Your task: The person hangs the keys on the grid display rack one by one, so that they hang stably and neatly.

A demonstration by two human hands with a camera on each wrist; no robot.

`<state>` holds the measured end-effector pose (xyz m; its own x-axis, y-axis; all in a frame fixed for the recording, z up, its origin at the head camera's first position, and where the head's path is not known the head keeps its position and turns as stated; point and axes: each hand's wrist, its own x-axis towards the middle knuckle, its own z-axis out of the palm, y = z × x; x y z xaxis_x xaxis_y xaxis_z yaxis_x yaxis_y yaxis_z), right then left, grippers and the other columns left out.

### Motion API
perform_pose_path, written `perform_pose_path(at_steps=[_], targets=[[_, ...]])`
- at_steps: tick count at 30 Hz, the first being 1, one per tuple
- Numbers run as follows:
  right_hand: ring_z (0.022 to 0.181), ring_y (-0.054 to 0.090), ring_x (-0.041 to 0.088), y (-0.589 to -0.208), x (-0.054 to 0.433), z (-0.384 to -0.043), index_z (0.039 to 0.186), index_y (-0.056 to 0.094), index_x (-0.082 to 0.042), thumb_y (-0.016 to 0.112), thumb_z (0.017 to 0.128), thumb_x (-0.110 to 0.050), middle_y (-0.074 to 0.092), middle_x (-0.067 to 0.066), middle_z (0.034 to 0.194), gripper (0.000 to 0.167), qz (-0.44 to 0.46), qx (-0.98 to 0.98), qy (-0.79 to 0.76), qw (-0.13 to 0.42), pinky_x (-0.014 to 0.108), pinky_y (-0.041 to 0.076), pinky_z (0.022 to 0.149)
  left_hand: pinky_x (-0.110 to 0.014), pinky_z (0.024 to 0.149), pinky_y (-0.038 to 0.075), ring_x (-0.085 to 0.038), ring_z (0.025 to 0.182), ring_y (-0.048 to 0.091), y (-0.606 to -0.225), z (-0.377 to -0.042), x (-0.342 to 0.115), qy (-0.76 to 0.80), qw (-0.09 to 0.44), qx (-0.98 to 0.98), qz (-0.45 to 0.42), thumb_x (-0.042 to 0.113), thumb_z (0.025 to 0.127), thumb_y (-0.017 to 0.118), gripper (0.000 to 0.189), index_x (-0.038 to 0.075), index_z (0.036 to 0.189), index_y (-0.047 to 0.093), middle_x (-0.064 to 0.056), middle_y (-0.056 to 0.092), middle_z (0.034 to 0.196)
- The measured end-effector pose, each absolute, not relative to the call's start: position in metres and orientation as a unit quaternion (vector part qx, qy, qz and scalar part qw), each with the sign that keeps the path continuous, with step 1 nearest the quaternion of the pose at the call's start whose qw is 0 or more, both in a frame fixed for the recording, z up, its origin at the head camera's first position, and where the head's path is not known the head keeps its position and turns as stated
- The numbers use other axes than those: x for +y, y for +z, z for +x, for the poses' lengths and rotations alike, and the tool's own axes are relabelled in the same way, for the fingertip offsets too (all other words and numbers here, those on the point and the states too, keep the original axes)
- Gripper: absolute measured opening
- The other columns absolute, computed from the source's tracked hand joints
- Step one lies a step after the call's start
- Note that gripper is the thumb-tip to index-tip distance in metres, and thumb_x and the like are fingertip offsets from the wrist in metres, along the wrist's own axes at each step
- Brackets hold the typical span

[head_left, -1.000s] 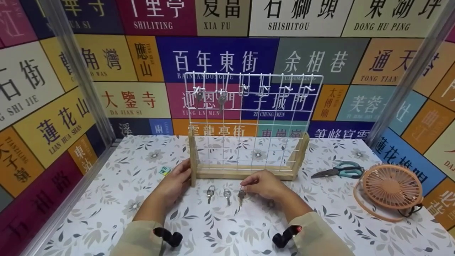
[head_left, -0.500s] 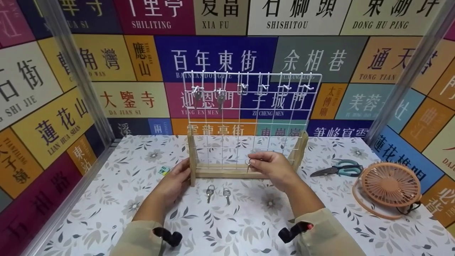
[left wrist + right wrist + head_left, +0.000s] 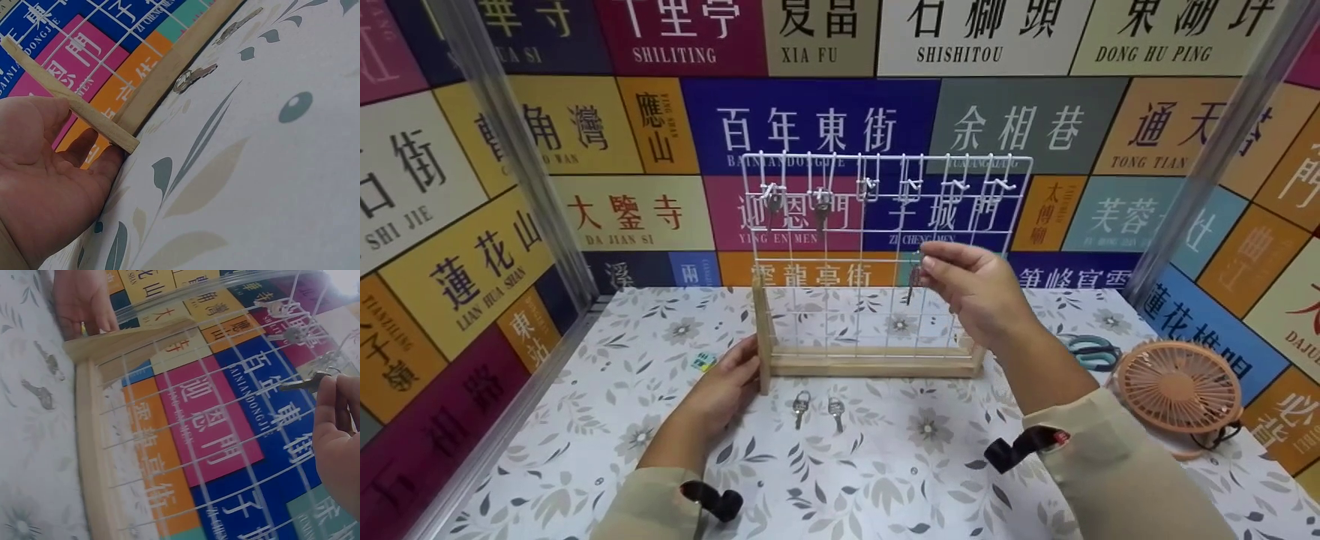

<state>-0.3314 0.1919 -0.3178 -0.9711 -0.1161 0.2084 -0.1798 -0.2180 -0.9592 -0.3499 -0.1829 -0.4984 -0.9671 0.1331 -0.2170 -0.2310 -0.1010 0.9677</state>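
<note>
1. Across the upper frame: wall (image 3: pixel 810 120) of flat coloured panels, printed with large characters.
2. Across the lower frame: table (image 3: pixel 885 465), its smooth pale covering patterned with leaves and flowers.
3. At centre: rack (image 3: pixel 877 369), a white wire grid on a plain wooden stand, with white hooks (image 3: pixel 911 189) near the top.
4. At lower right: fan (image 3: pixel 1179 382), orange, round and ribbed like spokes.
5. Right of centre: right hand (image 3: pixel 975 289), thumb and finger pinching a key (image 3: pixel 301 385) by its ring end. Just raised from the table to below the hooks; by the look of it, nearer to hanging but not yet hung.
6. Left of centre: left hand (image 3: pixel 726 379), unmoved, fingers loosely spread against the rack's left upright.
7. Behind the right forearm: shears (image 3: pixel 1091 352), teal-handled, partly hidden.
8. At lower centre: two loose keys (image 3: pixel 801 411), metallic, down from three.
9. At upper centre-left: two hung keys (image 3: pixel 822 206), unchanged.
</note>
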Motion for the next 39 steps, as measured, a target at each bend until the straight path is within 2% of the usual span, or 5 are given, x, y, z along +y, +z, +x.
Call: perform_pose_path(at_steps=[7, 18, 25, 39], targets=[[0.099, 0.075, 0.017, -0.281, 0.189, -0.333, 0.133, 0.070, 0.001, 0.079, 0.096, -0.008, 0.073, 0.007, 0.114, 0.039, 0.113, -0.582, 0.805, 0.038, 0.024, 0.065, 0.095, -0.043, 0.136, 0.027, -0.019, 0.163, 0.034, -0.498, -0.349, -0.184, 0.732, 0.128, 0.668, -0.041, 0.030, 0.112, 0.054, 0.049, 0.041, 0.160, 0.046, 0.012, 0.038, 0.172], [0.097, 0.073, 0.018, -0.262, 0.173, -0.335, 0.126, 0.074, -0.004, 0.080, 0.095, -0.005, 0.072, 0.009, 0.114, 0.032, 0.102, -0.507, 0.855, 0.042, 0.022, 0.065, 0.092, -0.043, 0.136, 0.028, -0.020, 0.163, 0.034, -0.497, -0.348, -0.182, 0.733, 0.124, 0.668, -0.034, 0.029, 0.112, 0.055, 0.049, 0.040, 0.159, 0.047, 0.010, 0.040, 0.172], [0.096, 0.073, 0.018, -0.262, 0.166, -0.341, 0.126, 0.074, -0.003, 0.078, 0.096, -0.003, 0.070, 0.010, 0.113, 0.031, 0.099, -0.480, 0.871, 0.045, 0.022, 0.065, 0.092, -0.044, 0.137, 0.025, -0.023, 0.165, 0.030, -0.500, -0.350, -0.182, 0.751, 0.127, 0.648, -0.021, 0.026, 0.113, 0.053, 0.053, 0.034, 0.164, 0.042, 0.005, 0.036, 0.174], [0.098, 0.073, 0.019, -0.264, 0.163, -0.348, 0.134, 0.069, -0.001, 0.078, 0.096, -0.005, 0.071, 0.008, 0.115, 0.039, 0.076, -0.485, 0.870, 0.050, 0.023, 0.065, 0.093, -0.044, 0.136, 0.028, -0.022, 0.163, 0.035, -0.497, -0.347, -0.181, 0.740, 0.121, 0.660, -0.034, 0.027, 0.112, 0.054, 0.050, 0.039, 0.160, 0.046, 0.009, 0.040, 0.172]])
